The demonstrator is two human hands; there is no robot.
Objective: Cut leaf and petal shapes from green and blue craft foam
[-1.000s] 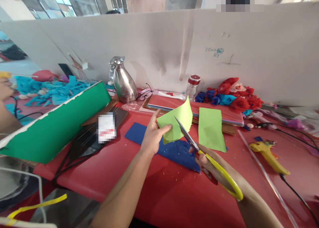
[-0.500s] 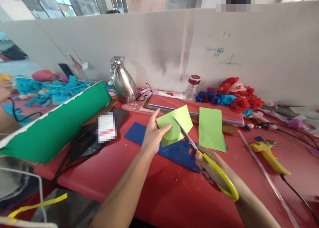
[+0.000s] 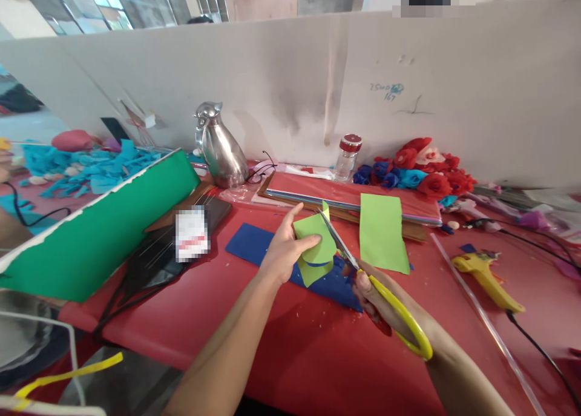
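Observation:
My left hand (image 3: 285, 249) pinches a piece of light green paper (image 3: 313, 227) between thumb and fingers. Its right side has a rounded cut edge, and a strip of the paper curls away at the top and below. In my right hand (image 3: 374, 295) are scissors (image 3: 402, 313) with yellow handles, their blades pointing up and left along the paper's right edge. Under my hands lies dark blue paper (image 3: 247, 241), partly covered. A second light green sheet (image 3: 384, 231) rests to the right of the scissors.
A steel jug (image 3: 220, 149), a lidded glass jar (image 3: 348, 157) and paper flowers (image 3: 433, 171) stand along the partition. Stacked coloured sheets (image 3: 313, 189) lie in front. On the right are a yellow glue gun (image 3: 488, 277) and a clear rod (image 3: 481, 313); a green panel (image 3: 104, 222) is on the left.
The scissors have cut a curve through the green paper, whose right side was whole and angular before. The cut-off part now hangs and curls away. Both hands stay nearly in place.

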